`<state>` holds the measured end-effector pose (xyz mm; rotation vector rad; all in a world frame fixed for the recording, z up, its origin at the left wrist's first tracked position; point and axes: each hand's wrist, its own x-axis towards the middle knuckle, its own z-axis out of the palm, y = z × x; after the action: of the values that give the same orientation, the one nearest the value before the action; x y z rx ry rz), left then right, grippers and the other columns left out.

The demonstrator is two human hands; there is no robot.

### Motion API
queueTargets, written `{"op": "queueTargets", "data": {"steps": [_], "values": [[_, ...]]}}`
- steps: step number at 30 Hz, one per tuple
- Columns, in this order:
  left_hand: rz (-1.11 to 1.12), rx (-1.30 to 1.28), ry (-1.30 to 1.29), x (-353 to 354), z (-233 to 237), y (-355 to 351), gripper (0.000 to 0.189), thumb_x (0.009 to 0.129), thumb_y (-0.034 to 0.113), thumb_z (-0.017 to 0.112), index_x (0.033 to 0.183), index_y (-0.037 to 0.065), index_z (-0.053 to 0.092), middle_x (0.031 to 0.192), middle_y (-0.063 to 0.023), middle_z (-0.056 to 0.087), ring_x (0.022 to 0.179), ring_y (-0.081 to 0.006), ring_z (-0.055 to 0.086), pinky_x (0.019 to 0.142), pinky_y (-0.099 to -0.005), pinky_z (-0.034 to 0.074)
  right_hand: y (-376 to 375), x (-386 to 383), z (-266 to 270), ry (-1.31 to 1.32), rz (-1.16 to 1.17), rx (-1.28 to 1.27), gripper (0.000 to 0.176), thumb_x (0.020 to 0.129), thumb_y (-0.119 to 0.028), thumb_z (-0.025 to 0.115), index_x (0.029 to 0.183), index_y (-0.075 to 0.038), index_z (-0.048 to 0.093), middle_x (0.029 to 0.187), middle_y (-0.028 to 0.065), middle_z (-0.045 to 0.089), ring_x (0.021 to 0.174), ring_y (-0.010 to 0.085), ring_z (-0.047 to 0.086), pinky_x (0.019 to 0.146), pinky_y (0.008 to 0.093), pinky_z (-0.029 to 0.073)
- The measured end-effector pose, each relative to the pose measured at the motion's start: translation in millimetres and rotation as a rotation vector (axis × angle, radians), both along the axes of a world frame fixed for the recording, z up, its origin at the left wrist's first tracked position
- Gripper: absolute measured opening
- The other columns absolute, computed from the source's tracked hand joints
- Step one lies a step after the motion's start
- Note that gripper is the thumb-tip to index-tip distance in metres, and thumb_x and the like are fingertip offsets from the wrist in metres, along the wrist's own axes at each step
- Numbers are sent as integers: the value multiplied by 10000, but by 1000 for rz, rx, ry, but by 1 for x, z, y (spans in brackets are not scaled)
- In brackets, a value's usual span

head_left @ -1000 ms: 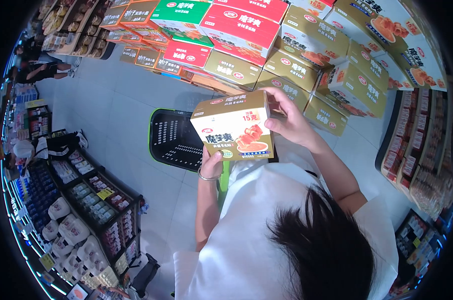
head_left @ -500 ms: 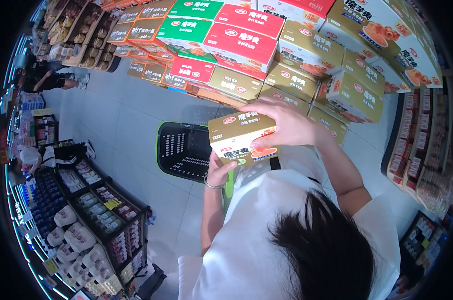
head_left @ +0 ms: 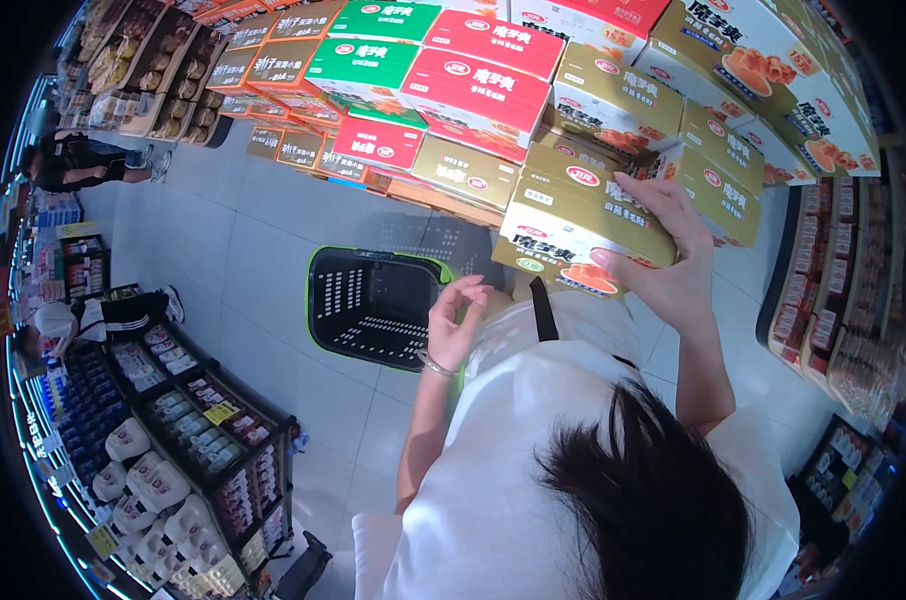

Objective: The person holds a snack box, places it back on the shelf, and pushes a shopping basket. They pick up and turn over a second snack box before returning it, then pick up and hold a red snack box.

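Note:
My right hand (head_left: 670,255) grips a gold and white snack box (head_left: 548,222), thumb across its printed front and fingers over its top. The box is tilted and held at the near side of the stacked boxes, overlapping some of them in view. My left hand (head_left: 456,325) is off the box, to its lower left, with loosely curled fingers and nothing visible in them. Beside my left hand is a black shopping basket (head_left: 363,285) with a green rim; its slotted inside shows no goods. Part of its green handle shows near my left wrist.
Stacked boxes in gold, red (head_left: 478,88), green (head_left: 363,70) and orange-brown fill the display ahead. Shelving (head_left: 823,300) stands at the right. At the left are a display of bottles and packs (head_left: 208,430) and two other people (head_left: 123,318) away from me.
My right hand has carried the gold box right, toward the stack, and turned it. My left hand has let go of the box and sits apart from it.

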<state>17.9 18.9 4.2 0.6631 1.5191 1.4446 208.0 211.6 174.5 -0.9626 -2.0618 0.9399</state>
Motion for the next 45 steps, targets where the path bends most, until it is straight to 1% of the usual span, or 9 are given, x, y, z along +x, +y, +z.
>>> {"op": "queueTargets", "data": {"steps": [3,6,10,12,19,30,33,39,45], "values": [[-29,-43,157,1,-6,1,249,929,96,650,1150,-17,623,965,-87,717,882,-124,657,836,-282,504,1,6,-1,-5,-95,114,647,614,-75,862,1230,-55,664,1074,91,617,967,181,607,835,303,509],[-62,-91,163,2,-2,1,191,961,63,603,1137,-11,619,1002,-62,696,984,-122,643,903,-263,477,2,6,-3,23,-193,195,654,613,-78,867,1235,-63,665,1065,88,617,944,175,601,819,298,505],[-61,-77,168,2,-6,1,190,963,65,599,1135,-12,622,1006,-70,700,968,-118,643,889,-259,481,2,0,-6,-20,-241,255,652,608,-99,878,1225,-68,670,1047,85,616,924,185,599,796,302,501],[-64,-90,189,2,-5,2,195,961,64,599,1139,-15,621,1003,-74,704,953,-114,643,875,-255,484,1,-6,-14,-90,-261,396,643,600,-131,888,1205,-84,677,1029,73,615,904,206,592,770,321,499],[-60,-81,246,5,-1,3,201,956,70,604,1134,-21,627,994,-76,709,928,-109,640,861,-251,486,3,-14,-28,-135,-290,454,653,593,-166,893,1205,-116,668,1031,57,620,908,235,591,768,359,496],[-56,-99,235,7,-1,5,198,959,77,600,1131,-16,628,998,-77,708,932,-115,645,862,-260,490,15,-13,-38,-153,-185,508,679,603,-208,891,1229,-109,646,1081,59,616,974,259,576,886,416,422],[-45,-84,260,7,-1,5,220,957,123,614,1124,-19,640,976,-114,722,934,-148,678,844,-279,509,20,-14,-37,-140,-191,503,673,605,-209,889,1223,-102,646,1070,59,616,976,257,578,893,414,422],[-71,-101,270,5,0,7,204,961,85,594,1133,-20,628,982,-82,711,916,-120,652,845,-263,499,26,-14,-34,-173,-192,528,665,603,-203,889,1213,-93,647,1067,63,617,969,263,581,888,408,428],[-60,-88,285,6,2,9,226,950,120,620,1131,-15,637,950,-105,724,891,-141,666,813,-277,508,26,-17,-37,-125,-200,480,669,596,-185,891,1213,-96,649,1066,65,617,961,263,581,864,398,441]]}}
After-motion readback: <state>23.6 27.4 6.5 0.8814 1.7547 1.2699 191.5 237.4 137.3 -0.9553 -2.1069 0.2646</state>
